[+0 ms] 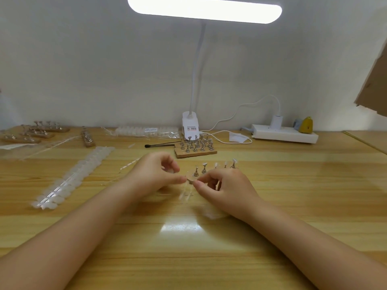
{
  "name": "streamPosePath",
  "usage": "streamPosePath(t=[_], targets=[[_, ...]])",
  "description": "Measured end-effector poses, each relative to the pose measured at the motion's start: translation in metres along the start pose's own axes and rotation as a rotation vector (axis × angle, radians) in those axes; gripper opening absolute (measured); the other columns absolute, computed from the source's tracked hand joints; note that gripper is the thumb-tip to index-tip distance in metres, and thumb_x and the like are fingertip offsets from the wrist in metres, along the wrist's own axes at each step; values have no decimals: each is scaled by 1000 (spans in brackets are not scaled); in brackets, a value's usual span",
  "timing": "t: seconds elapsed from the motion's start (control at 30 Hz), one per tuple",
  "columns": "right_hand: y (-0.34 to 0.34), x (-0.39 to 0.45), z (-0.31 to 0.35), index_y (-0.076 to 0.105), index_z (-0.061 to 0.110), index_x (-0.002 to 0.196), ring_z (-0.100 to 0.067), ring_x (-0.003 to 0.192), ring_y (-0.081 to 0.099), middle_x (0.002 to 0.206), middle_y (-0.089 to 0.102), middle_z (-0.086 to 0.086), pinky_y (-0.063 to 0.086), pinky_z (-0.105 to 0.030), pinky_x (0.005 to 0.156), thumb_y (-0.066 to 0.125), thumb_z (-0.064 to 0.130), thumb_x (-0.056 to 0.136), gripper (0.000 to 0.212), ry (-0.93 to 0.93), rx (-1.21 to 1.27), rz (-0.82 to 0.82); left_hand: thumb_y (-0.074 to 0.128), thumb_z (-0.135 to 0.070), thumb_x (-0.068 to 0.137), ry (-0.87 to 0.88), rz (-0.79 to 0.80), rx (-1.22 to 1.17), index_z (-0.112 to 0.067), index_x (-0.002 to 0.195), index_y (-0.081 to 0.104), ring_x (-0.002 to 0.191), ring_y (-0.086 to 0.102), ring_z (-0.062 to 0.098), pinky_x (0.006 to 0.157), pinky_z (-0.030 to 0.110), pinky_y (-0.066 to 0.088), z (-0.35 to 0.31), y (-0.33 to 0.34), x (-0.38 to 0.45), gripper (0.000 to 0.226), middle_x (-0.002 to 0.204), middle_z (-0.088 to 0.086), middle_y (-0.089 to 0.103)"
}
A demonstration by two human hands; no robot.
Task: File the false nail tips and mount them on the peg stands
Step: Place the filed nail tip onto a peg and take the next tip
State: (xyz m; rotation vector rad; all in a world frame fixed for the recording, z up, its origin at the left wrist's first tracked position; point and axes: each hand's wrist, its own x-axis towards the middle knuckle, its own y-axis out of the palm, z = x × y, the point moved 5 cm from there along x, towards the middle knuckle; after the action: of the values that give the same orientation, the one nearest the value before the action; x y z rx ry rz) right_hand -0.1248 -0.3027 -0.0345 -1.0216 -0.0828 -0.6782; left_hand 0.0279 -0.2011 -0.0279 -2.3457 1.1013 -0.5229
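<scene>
Wooden desk (pixel 272 185); left hand (pixel 156 174) and right hand (pixel 226 185) both pinching 1 blurred clear nail tip (pixel 189 181).

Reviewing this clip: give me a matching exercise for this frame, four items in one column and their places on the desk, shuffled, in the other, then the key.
Things
1. lamp base
2. power strip
3. long strip of nail tips
4. block of peg stands

Places
A. far right, against the wall
B. left of the left hand, running diagonally
C. back centre, at the wall, under the lit lamp head
D. just behind both hands, in front of the lamp base

Pairs: 1-C, 2-A, 3-B, 4-D
</scene>
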Motion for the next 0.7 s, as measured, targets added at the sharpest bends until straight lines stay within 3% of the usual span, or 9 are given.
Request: streamPosePath(t=[0.07, 0.13, 0.2, 0.33, 0.47, 0.6, 0.7], targets=[[2, 1, -2, 75, 28, 91, -1, 63, 58, 66, 64, 13, 44, -23, 60, 62, 56, 84, 32, 39, 31, 22, 88, -22, 64, 16, -65, -182, -20, 76, 67, 65, 66, 12, 57, 23, 54, -2, 1, -2, 24, 80, -2, 72], [3, 3, -5, 74, 28, 88, -1, 61, 62, 64, 65, 13, 44, -20, 56, 64, 56, 83, 30, 87, 151, 42, 85, -18, 66, 43, -99, -318, -19, 79, 69, 59, 66, 9, 53, 15, 49, -6, 3, -4, 21, 77, -4, 70], [3, 5, -9, 72, 26, 86, -5, 58, 63, 65, 65, 10, 41, -20, 49, 67, 51, 83, 26, 143, 271, 73, 83, -15, 69, 57, -123, -429, -18, 83, 69, 61, 68, 11, 56, 15, 50, -9, 4, -7, 20, 81, -2, 71], [1, 7, -14, 68, 13, 77, 1, 43, 46, 52, 56, 13, 35, -14, 42, 69, 39, 85, 28, 219, 498, 118, 73, -15, 81, 61, -211, -560, -15, 102, 62, 68, 70, 13, 62, 23, 56, -13, 9, -11, 24, 96, 4, 66], [-5, 8, -19, 73, 13, 79, -3, 45, 41, 52, 54, 10, 35, -14, 47, 70, 38, 83, 25, 259, 698, -1, 67, -39, 84, -3, -202, -388, -23, 94, 64, 61, 63, 1, 56, 18, 50, -11, 19, -13, 19, 87, -4, 68], [-4, 7, -17, 73, 7, 73, 0, 43, 43, 49, 54, 7, 34, -10, 47, 74, 34, 80, 29, 218, 718, -70, 71, -34, 84, 29, -151, -271, -23, 74, 70, 56, 55, -1, 59, 17, 46, -9, 29, -16, 14, 66, -8, 65], [-5, 5, -10, 75, 15, 74, 2, 45, 49, 52, 61, 9, 38, -7, 50, 75, 29, 80, 15, 146, 714, -54, 71, -31, 84, 36, -206, -279, -20, 76, 69, 52, 51, -5, 52, 9, 42, -8, 27, -17, 14, 59, -11, 61]])
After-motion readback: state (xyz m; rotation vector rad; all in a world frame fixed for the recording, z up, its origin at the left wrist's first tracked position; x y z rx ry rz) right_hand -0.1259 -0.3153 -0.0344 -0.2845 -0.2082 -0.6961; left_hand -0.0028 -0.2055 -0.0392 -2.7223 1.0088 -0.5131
